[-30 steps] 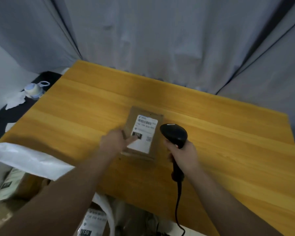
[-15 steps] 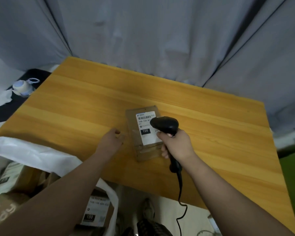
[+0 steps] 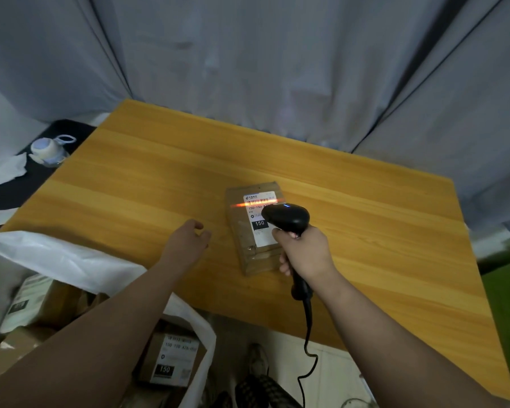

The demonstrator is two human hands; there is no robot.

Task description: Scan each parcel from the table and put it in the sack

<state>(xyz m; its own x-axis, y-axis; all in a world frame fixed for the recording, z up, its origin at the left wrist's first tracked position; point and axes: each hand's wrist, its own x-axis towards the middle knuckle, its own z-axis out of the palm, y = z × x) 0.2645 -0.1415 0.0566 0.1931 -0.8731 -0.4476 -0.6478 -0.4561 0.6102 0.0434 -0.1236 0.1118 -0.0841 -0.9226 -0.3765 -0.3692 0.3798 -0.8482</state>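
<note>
White plastic forms the sack (image 3: 71,260) at the near left, its mouth gaping below the table edge, and labelled cardboard boxes (image 3: 171,360) are seen inside it. Slightly farther in, the left hand (image 3: 186,242) is placed over the table (image 3: 159,178) just left of the parcel (image 3: 237,225), its fingers loosely curled with nothing in them. Whether it touches the wood cannot be told.

To the right, the right hand (image 3: 304,254) is wrapped round the handle of the black scanner (image 3: 286,217), whose head is aimed at the label (image 3: 255,213). A red line (image 3: 253,204) is cast across the barcode at the label's far end.

The parcel lies flat near the middle of the table, label up. It is judged to be light and stiff: a small, flat, taped cardboard box, unlikely to crush under a one-hand grip. The glossy tape may be a little slippery, so the two long side edges are judged the best hold, thumb on one and fingers on the other. Its long axis runs near to far, the far end turned slightly left, with the barcode end pointed away from the person.
</note>
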